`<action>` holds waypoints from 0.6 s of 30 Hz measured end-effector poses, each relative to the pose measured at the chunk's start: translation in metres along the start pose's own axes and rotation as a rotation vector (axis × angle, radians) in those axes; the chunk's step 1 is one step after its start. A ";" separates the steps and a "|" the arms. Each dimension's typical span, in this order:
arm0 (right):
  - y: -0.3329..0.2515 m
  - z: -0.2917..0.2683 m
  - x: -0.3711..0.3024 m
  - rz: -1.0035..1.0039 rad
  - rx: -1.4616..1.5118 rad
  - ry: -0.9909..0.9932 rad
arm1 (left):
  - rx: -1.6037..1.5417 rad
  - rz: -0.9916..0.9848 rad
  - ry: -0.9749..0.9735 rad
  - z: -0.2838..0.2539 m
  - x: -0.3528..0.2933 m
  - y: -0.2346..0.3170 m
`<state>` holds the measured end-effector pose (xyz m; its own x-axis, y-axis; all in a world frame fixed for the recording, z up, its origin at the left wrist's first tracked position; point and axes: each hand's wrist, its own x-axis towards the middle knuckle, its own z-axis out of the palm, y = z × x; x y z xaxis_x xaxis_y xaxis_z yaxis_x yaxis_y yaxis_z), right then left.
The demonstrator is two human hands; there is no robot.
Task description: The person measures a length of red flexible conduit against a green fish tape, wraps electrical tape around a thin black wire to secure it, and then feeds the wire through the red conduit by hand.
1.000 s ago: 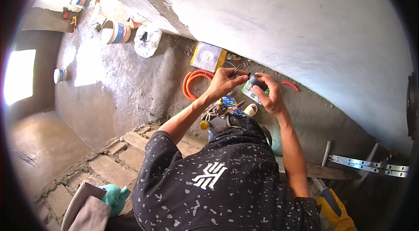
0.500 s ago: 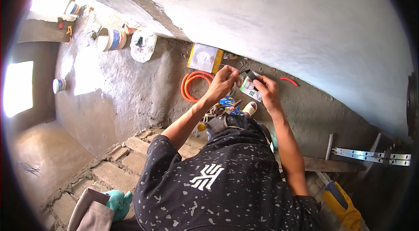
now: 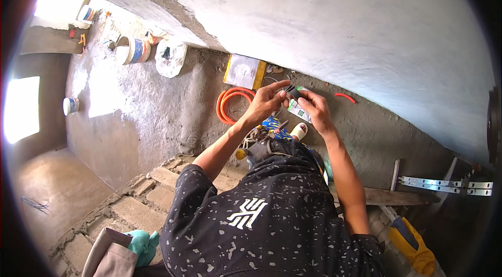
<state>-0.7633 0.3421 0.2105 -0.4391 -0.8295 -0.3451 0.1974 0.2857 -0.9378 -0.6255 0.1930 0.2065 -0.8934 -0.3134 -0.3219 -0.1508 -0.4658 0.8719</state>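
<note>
In front of my body, both hands meet at a small black roll that looks like electrical tape [image 3: 294, 93]. My right hand [image 3: 316, 108] grips it between thumb and fingers from the right. My left hand [image 3: 267, 100] has its thumb and forefinger against the roll's left side, the forefinger stretched along its top. The fingers hide part of the roll. Below the hands, a green and white packet [image 3: 300, 111] lies on the floor. To the left of my left hand is a coil of orange hose [image 3: 224, 104].
A yellow-edged package [image 3: 243, 70] lies by the wall. A short red tube piece [image 3: 345, 97] is at right. A bucket [image 3: 133, 50] and a white bag [image 3: 170, 58] stand far left. Concrete blocks [image 3: 138, 213] lie lower left, a wooden board [image 3: 387, 197] and perforated metal strips [image 3: 436, 185] lower right.
My left hand has come right to the black roll, closing the small gap between the hands. The roll has tilted and shifted slightly left in my right hand.
</note>
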 end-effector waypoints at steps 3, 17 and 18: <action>0.003 0.000 -0.002 0.003 0.051 0.017 | 0.065 -0.011 0.009 -0.002 0.005 -0.006; 0.008 -0.005 -0.006 -0.045 0.022 0.042 | 0.239 0.009 0.182 0.008 0.011 -0.001; 0.008 -0.005 -0.007 -0.075 -0.042 0.068 | 0.239 0.009 0.180 0.009 0.012 -0.001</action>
<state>-0.7633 0.3521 0.2053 -0.5096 -0.8154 -0.2747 0.1256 0.2453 -0.9613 -0.6402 0.1975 0.2050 -0.8089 -0.4681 -0.3559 -0.2580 -0.2613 0.9301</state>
